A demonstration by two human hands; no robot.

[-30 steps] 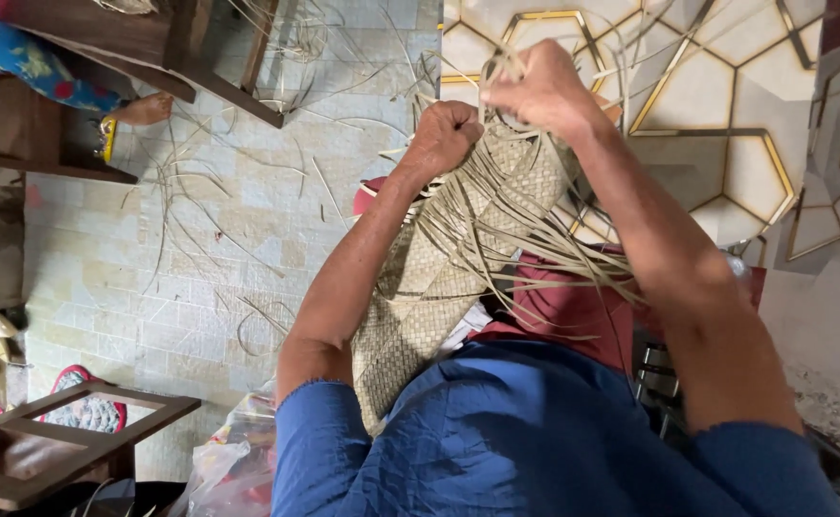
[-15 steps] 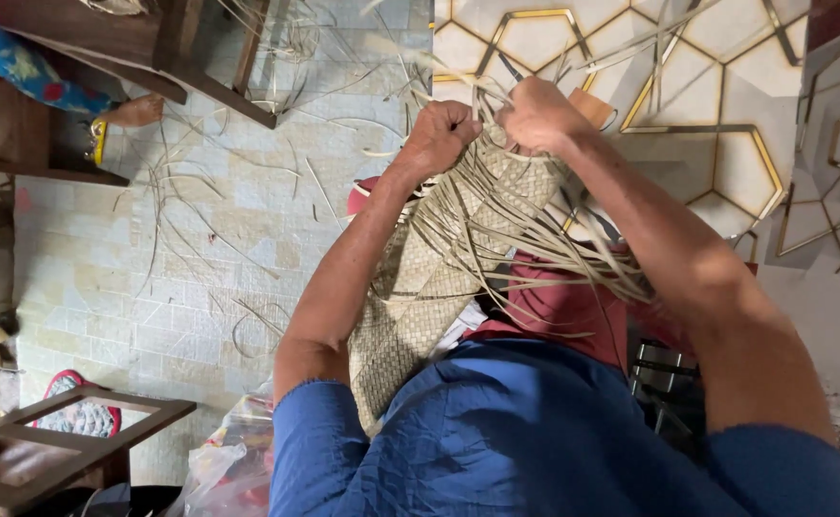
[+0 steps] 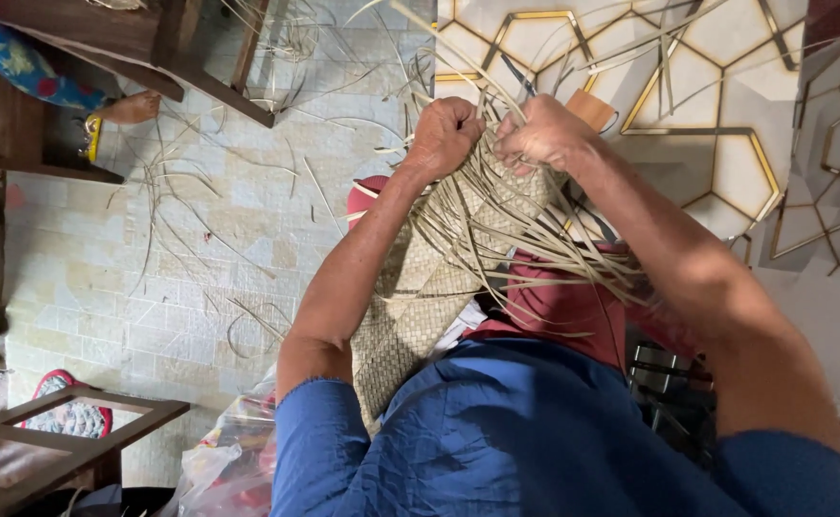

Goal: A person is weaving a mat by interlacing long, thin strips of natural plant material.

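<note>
Woven palm-leaf mat [image 3: 420, 316], unfinished, on lap; left hand [image 3: 447, 134] and right hand [image 3: 541, 134] fisted on its loose strips [image 3: 525, 225] at far edge.

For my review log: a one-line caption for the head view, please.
Both hands, left hand and right hand, closed on loose strips at the edge of a woven mat.

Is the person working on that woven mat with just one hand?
No, both the left hand and the right hand grip the loose strips at the woven mat's edge.
</note>
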